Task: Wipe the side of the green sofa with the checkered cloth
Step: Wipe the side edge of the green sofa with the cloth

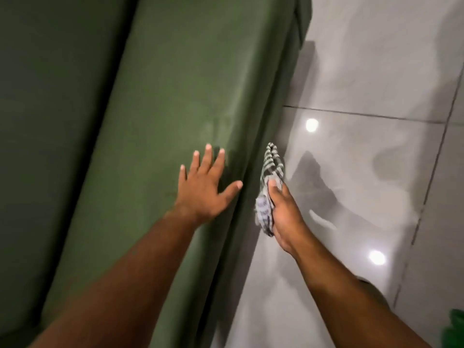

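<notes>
The green sofa point(175, 96) fills the left and middle of the view, its broad arm top running from lower left to upper right. My left hand point(203, 187) lies flat on that arm top, fingers spread, holding nothing. The sofa's outer side point(253, 177) drops away as a narrow dark green strip beside the floor. My right hand point(283, 214) presses the bunched checkered cloth point(270, 177) against this side, thumb on the fabric. One end of the cloth sticks out past my fingers, the other hangs under my palm.
Glossy grey floor tiles point(364, 159) with dark grout lines lie to the right of the sofa, showing light reflections and shadows. A bright green object point(454, 330) peeks in at the bottom right corner. The darker sofa seat point(37, 121) is at far left.
</notes>
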Action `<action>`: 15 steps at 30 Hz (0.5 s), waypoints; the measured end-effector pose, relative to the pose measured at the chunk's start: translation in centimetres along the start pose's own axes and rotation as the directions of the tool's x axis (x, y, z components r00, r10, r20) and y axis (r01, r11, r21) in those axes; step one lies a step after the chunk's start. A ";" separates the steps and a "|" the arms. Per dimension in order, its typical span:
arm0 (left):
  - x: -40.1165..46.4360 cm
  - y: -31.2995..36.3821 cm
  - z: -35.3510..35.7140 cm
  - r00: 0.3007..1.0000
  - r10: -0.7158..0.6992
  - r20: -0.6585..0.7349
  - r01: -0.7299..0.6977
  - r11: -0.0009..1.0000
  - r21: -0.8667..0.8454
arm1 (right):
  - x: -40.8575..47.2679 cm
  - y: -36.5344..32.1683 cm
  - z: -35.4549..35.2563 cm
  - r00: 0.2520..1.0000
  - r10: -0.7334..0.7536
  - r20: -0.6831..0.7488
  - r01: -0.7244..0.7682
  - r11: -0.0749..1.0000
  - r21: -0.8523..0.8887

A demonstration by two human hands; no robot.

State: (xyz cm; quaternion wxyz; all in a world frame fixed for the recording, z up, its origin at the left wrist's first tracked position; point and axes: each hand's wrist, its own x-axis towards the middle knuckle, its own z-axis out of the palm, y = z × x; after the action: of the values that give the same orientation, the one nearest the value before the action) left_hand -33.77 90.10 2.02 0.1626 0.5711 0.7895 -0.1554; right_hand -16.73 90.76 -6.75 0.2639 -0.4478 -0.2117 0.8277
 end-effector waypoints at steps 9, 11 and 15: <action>-36.1 -8.4 -8.9 0.799 -0.597 0.076 0.571 0.712 -0.409 | -24.4 -5.9 15.5 0.884 0.297 0.362 -0.117 0.889 -0.443; -42.8 -10.4 -10.8 0.714 -0.699 0.047 0.629 0.610 -0.482 | -29.2 -5.0 19.5 0.824 0.334 0.458 -0.035 0.836 -0.547; -56.3 -13.7 -12.5 0.510 -0.859 0.040 0.701 0.388 -0.598 | -38.6 -1.5 28.0 0.642 0.448 0.622 0.127 0.738 -0.662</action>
State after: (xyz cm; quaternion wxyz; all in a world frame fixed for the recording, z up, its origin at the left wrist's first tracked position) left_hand -31.17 43.52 38.51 0.1114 0.0697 0.9864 0.0984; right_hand -22.53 64.48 32.69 -0.1022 -0.1457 -0.5315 0.8282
